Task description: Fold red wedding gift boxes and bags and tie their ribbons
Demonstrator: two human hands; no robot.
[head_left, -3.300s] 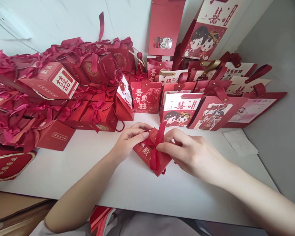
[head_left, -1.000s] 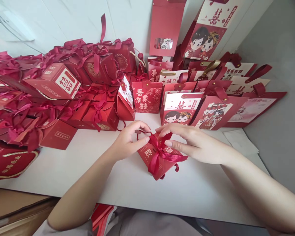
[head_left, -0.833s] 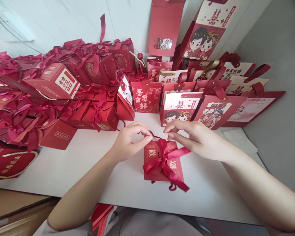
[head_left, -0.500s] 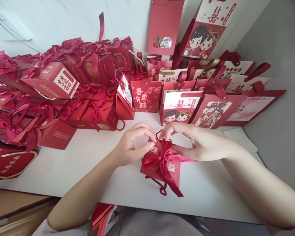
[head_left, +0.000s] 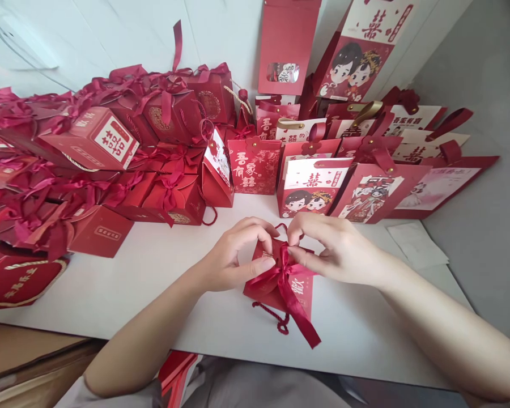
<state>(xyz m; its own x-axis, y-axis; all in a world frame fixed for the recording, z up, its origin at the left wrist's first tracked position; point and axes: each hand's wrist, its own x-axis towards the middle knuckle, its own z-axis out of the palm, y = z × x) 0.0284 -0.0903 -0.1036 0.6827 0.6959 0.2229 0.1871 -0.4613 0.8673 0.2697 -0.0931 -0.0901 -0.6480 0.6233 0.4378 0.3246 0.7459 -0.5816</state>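
Note:
A red gift box [head_left: 261, 294] sits on the white table, tied across the top with a dark red satin ribbon bow [head_left: 287, 292]. Its twisted rope handle [head_left: 272, 317] hangs out at the near side. My right hand [head_left: 340, 249] pinches the ribbon by the knot, thumb against curled fingers, over the box's far right part. At the left of the bow is my left hand [head_left: 233, 255], fingers curved and thumb close to the left ribbon loop. A small gap shows between its thumb and index tips. The right loop is partly covered by my right hand.
Many ribbon-tied red boxes [head_left: 97, 232] are piled at the left. Upright red and white gift bags [head_left: 310, 190] stand in rows along the back. White paper sheets [head_left: 419, 243] lie at the right, by a grey wall [head_left: 493, 226]. Cardboard [head_left: 29, 351] is below the table's left edge.
My right hand has moved slightly, its thumb and fingers closing on the ribbon at the knot. My left thumb has come nearer the left loop. The right ribbon end shows less.

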